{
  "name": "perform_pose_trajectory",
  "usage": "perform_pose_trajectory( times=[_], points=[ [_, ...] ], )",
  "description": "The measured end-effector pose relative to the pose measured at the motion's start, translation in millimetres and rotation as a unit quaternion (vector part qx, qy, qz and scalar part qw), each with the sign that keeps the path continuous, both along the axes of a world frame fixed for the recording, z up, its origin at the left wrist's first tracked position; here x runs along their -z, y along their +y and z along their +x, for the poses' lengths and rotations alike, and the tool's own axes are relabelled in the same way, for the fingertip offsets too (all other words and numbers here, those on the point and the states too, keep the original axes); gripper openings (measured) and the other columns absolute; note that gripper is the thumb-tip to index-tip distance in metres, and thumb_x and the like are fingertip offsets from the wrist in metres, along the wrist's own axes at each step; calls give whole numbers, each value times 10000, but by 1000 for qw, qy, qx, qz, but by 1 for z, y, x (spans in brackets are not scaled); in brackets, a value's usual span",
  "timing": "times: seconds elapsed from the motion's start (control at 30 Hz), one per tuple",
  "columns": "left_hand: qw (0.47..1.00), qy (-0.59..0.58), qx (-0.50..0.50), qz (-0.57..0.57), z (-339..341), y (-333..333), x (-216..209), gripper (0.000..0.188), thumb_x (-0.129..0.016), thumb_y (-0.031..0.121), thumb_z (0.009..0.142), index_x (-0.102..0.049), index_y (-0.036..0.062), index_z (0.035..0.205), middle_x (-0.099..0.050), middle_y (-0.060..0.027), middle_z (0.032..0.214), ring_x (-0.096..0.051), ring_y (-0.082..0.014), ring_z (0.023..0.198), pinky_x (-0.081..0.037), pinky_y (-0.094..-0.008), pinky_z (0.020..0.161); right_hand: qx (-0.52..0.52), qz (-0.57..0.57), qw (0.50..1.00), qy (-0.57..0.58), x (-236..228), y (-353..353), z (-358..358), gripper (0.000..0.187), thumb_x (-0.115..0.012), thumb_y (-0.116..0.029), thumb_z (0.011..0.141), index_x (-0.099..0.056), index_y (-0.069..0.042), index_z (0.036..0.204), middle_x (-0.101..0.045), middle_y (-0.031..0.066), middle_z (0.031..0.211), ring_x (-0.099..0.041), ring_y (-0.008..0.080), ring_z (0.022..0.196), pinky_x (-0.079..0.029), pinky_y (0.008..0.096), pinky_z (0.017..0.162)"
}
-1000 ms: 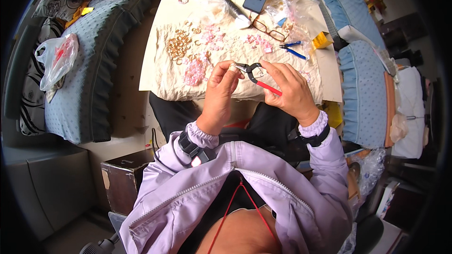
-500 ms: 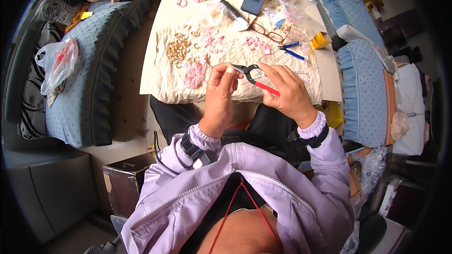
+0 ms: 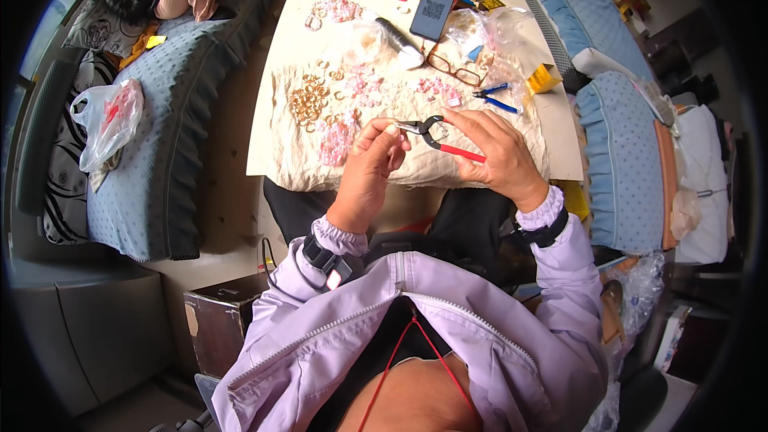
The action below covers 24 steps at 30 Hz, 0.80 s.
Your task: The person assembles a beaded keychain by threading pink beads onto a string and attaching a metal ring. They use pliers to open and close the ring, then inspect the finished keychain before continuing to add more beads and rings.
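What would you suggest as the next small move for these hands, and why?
Perhaps squeeze the red-handled pliers gently with the right hand, since their handles stand apart and their tips reach the pinching left hand; anything pinched there is too small to tell.

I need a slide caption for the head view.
The right hand holds red-handled pliers, jaws at the left hand, above a cloth bearing pink beads and gold-coloured rings.
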<state>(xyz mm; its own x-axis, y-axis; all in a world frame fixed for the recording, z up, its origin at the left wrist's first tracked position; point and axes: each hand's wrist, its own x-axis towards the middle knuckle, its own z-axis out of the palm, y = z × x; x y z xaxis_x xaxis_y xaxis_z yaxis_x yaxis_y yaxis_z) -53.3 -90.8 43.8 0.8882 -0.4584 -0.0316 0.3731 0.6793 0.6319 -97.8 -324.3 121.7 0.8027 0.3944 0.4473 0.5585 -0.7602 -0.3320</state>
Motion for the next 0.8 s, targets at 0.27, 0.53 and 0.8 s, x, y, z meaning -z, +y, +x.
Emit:
perform_pose_trajectory(
  times=[0.27,0.53,0.8],
  points=[
    [999,17,-32,38,0,0,-2,137,-604,154,1043,-629,60,1140,-679,-51,959,-527,-47,721,-397,-190,615,56,21,998,3,6,3,-8,617,-675,-196,755,-608,-73,1356,-636,159,1233,-615,349,1129,-488,451,1011],
    [995,-17,-47,81,-5,-5,-3,143,-612,178,1043,-649,71,1130,-719,-52,972,-446,-40,620,-360,-186,572,51,-19,998,-38,9,11,-7,644,-688,-192,736,-608,-95,1367,-635,128,1239,-611,317,1111,-489,425,1004],
    [964,-107,-2,245,5,6,-19,236,-579,160,1057,-706,22,1200,-737,-32,1039,-501,-27,626,-406,-200,512,84,26,996,-11,35,-11,-2,612,-684,-141,746,-605,-53,1347,-650,152,1217,-628,335,1077,-495,431,978]
  ],
)
